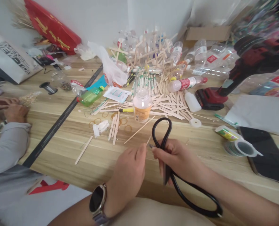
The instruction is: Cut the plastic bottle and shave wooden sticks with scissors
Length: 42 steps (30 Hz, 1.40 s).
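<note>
My left hand (131, 171), with a watch on the wrist, is closed in a pinch around a thin wooden stick (149, 139), whose short end pokes out past the fingertips. Just to its right, my right hand (174, 157) is wrapped round the middle of a pair of black-handled scissors (161, 133). One handle loop points up and the other hangs down by the forearm. A small dark tip shows at my right thumb, close to the stick's end; what it belongs to I cannot make out. Another thin stick (139, 129) lies on the table beyond both hands.
A clear jar (142, 106) stands ahead, before piled wooden sticks (170, 105) and plastic bottles (187, 84). Several flat sticks (116, 128) lie left of it. A cordless drill (224, 84) and phone (266, 150) are at right. Another person's hands (14, 108) work at far left.
</note>
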Tool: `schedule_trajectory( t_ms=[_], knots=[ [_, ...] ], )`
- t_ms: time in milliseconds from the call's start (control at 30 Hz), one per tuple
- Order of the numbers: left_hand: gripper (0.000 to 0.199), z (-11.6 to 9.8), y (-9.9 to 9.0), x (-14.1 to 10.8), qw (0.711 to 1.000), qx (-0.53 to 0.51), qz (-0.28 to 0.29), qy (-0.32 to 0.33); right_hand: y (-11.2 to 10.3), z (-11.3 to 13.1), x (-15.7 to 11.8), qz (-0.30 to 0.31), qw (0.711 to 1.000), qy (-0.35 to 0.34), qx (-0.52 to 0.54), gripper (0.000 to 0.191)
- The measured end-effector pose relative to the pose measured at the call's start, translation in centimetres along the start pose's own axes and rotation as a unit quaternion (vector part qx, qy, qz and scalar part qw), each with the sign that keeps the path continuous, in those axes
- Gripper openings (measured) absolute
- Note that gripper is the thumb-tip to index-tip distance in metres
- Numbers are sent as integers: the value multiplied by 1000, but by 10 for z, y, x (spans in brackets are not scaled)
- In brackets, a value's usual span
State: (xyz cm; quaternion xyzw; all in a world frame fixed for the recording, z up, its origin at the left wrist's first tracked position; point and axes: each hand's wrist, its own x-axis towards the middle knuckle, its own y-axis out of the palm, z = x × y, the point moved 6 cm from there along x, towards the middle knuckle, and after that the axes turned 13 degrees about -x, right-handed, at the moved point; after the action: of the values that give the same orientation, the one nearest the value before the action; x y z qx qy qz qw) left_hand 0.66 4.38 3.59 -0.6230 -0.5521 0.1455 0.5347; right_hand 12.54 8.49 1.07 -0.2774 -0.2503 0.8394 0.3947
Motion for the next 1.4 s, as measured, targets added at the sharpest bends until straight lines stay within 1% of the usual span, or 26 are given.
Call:
schedule_trajectory(
  t_ms=[33,100,133,167,200,300,333,367,467,500,567,633,700,733,800,867,933,967,1067,1133,1200,1267,1300,1333,1367,1400],
  knots=[
    [25,0,0,0,1000,-10,3,-5,-4,2,0,-31,999,-17,-31,33],
    [24,1,-1,0,999,-37,5,-11,-12,7,-2,-104,986,-67,-114,28],
    [24,1,-1,0,999,-45,4,-11,-13,8,-2,-119,981,-81,-134,26],
    [24,1,-1,0,999,-44,0,-8,-12,8,-2,-119,980,-82,-138,26],
    [25,0,-1,0,999,-36,-4,-2,-10,6,-1,-101,984,-72,-125,28],
    [25,-2,0,-1,1000,3,-18,19,1,-2,2,-6,999,-18,-41,36],
    [24,-2,0,-1,1000,7,-17,20,2,-3,2,5,1000,-10,-28,36],
    [24,-2,1,-2,1000,2,-14,16,0,-3,2,-3,1000,-10,-30,35],
    [24,1,4,-2,999,-36,1,-11,-12,1,0,-86,990,-54,-94,26],
    [25,1,4,-2,999,-43,1,-14,-13,2,-1,-94,989,-60,-98,24],
    [26,0,3,-1,999,-37,-9,-2,-11,1,0,-80,993,-48,-76,28],
    [26,-1,3,-1,999,-18,-21,15,-2,-4,0,-25,1000,-5,2,35],
    [29,1,3,-1,999,-26,-22,16,4,-7,0,1,996,29,79,36],
    [30,3,3,0,999,-47,-18,5,4,-7,-1,-8,995,29,96,35],
    [32,8,3,0,992,-120,0,-34,0,-6,-3,-52,995,7,89,34],
    [32,14,3,1,971,-219,25,-97,-1,-8,-5,-64,994,2,85,35],
    [32,19,5,0,930,-318,48,-177,0,-12,-8,-54,994,14,99,38],
    [33,22,6,-2,902,-366,61,-221,0,-12,-9,-53,994,14,98,40],
    [44,25,14,-7,796,-497,88,-335,-5,-7,-11,-87,995,-30,48,38],
    [47,25,20,-11,718,-573,95,-384,-13,1,-13,-145,985,-92,-28,33],
    [43,23,25,-12,642,-638,114,-411,-19,11,-18,-204,956,-175,-120,31],
    [39,19,29,-13,565,-693,146,-424,-23,18,-25,-247,919,-250,-178,27],
    [38,16,30,-14,528,-717,161,-426,-23,19,-28,-255,907,-276,-190,24],
    [36,14,31,-14,494,-738,171,-428,-24,19,-31,-254,901,-291,-196,22],
    [35,12,31,-14,464,-755,177,-429,-24,17,-32,-250,900,-295,-201,20],
    [35,10,30,-15,442,-767,182,-428,-24,16,-34,-242,900,-297,-208,20]
  ],
)
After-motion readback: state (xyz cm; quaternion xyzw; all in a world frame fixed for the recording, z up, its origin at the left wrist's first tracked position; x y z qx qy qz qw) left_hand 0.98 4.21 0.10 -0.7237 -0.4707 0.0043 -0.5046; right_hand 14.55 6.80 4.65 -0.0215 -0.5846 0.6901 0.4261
